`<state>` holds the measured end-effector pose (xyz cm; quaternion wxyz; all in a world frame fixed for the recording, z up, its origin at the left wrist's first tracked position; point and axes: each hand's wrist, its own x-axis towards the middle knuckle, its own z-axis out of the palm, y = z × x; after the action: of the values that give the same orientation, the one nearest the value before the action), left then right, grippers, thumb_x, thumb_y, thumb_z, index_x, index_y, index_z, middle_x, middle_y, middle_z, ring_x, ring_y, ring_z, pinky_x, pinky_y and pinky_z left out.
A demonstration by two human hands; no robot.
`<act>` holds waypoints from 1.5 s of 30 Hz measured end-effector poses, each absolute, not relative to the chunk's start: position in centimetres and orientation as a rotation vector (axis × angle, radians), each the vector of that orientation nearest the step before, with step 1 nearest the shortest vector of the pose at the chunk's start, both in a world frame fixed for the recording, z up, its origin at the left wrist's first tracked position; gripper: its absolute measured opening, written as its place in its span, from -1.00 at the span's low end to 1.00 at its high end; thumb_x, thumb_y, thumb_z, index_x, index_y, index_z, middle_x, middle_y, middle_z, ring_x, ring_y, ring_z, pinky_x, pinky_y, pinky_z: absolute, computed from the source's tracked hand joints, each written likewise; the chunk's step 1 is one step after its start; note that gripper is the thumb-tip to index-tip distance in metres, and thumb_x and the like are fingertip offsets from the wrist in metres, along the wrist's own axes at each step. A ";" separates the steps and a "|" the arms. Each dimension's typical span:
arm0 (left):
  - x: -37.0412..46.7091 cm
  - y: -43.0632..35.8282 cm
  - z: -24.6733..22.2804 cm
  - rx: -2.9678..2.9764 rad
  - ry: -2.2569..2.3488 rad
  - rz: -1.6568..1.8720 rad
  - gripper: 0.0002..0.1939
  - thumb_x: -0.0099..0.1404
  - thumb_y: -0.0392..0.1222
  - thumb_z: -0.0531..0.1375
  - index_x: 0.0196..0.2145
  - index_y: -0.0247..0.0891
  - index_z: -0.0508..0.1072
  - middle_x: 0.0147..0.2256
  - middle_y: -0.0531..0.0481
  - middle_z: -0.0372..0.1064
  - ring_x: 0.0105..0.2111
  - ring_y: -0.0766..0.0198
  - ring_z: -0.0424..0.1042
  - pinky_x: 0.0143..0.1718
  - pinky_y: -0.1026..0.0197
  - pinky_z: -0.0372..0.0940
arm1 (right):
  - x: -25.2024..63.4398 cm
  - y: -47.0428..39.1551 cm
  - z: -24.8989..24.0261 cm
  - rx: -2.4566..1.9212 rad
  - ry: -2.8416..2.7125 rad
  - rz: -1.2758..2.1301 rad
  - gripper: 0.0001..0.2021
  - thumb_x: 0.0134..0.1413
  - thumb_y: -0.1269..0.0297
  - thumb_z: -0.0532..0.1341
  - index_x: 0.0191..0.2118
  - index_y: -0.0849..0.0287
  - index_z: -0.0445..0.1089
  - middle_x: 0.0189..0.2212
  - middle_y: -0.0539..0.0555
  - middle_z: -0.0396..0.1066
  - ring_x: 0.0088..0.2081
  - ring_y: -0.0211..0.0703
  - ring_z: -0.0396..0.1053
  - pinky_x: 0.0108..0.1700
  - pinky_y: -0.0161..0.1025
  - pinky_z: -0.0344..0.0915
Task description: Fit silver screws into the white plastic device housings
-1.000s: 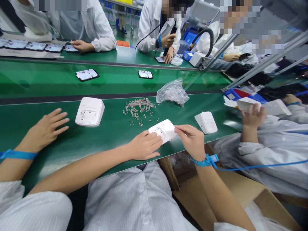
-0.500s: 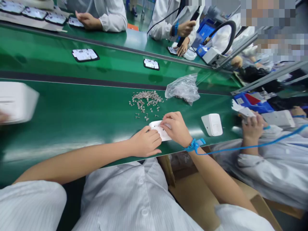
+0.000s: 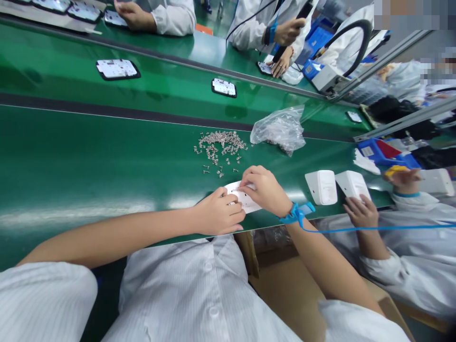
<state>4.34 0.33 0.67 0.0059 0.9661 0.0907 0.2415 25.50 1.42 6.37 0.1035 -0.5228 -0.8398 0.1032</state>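
Observation:
A white plastic housing (image 3: 250, 205) with small dark holes lies near the front edge of the green bench, partly covered by both hands. My left hand (image 3: 221, 211) grips its left side with curled fingers. Over its upper part, my right hand (image 3: 266, 191) is closed in a pinch, with what looks like a small thin screw (image 3: 235, 190) at the fingertips. Just beyond my hands is a loose pile of small metal screws (image 3: 223, 144). To the right of the pile sits a clear plastic bag (image 3: 280, 130) with more small parts inside.
Two white wedge-shaped housings (image 3: 322, 187) stand at right, a co-worker's hand (image 3: 361, 213) on the farther one. Phone-sized boards in black frames (image 3: 117, 69) lie on the green strip beyond. A blue cord (image 3: 374, 229) runs right from my right wristband. Co-workers sit across and at right.
The co-worker at right has set a second white housing beside the first. The white box at the far left has left view. My hands stay at the housing; the view has shifted slightly.

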 end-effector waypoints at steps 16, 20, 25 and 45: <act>4.5 0.4 0.5 3.004 0.281 0.767 -0.63 0.53 0.02 -0.02 -0.11 -0.27 0.47 -0.13 -0.10 0.51 -0.09 0.13 0.39 -0.14 -0.01 0.08 | 24.4 1.2 8.1 -1.514 -2.830 -0.092 -0.89 0.21 0.47 0.27 -0.35 0.20 0.44 -0.22 0.11 0.42 -0.25 -0.04 0.26 -0.30 -0.12 -0.02; 4.5 0.3 0.6 3.000 0.292 0.779 -0.60 0.54 0.03 -0.04 -0.12 -0.27 0.47 -0.13 -0.10 0.52 -0.07 0.12 0.39 -0.12 -0.02 0.09 | 24.3 1.8 7.9 -1.488 -2.876 -0.104 -0.88 0.19 0.47 0.31 -0.38 0.20 0.44 -0.25 0.11 0.41 -0.30 -0.06 0.23 -0.33 -0.12 -0.01; 4.3 -0.1 0.7 3.044 0.353 0.823 -0.62 0.53 0.03 -0.03 -0.09 -0.26 0.48 -0.10 -0.11 0.52 0.03 0.04 0.37 -0.13 -0.03 0.08 | 24.9 2.5 7.6 -1.451 -2.852 0.000 -0.86 0.15 0.45 0.39 -0.40 0.19 0.46 -0.28 0.10 0.41 -0.30 -0.05 0.26 -0.29 -0.12 0.09; 4.2 -1.1 0.7 3.088 0.404 0.846 -0.68 0.46 0.02 0.12 -0.05 -0.23 0.50 -0.01 -0.16 0.48 0.14 -0.12 0.34 -0.03 -0.11 0.07 | 26.4 0.0 5.5 -1.327 -2.533 0.019 -0.85 0.30 0.39 0.18 -0.30 0.14 0.46 -0.16 0.11 0.48 -0.15 0.00 0.33 -0.14 -0.08 0.20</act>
<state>4.24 -1.08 0.67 -0.0427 0.9560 0.1252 0.2618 26.38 0.00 5.54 0.1405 -0.4595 -0.8769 0.0065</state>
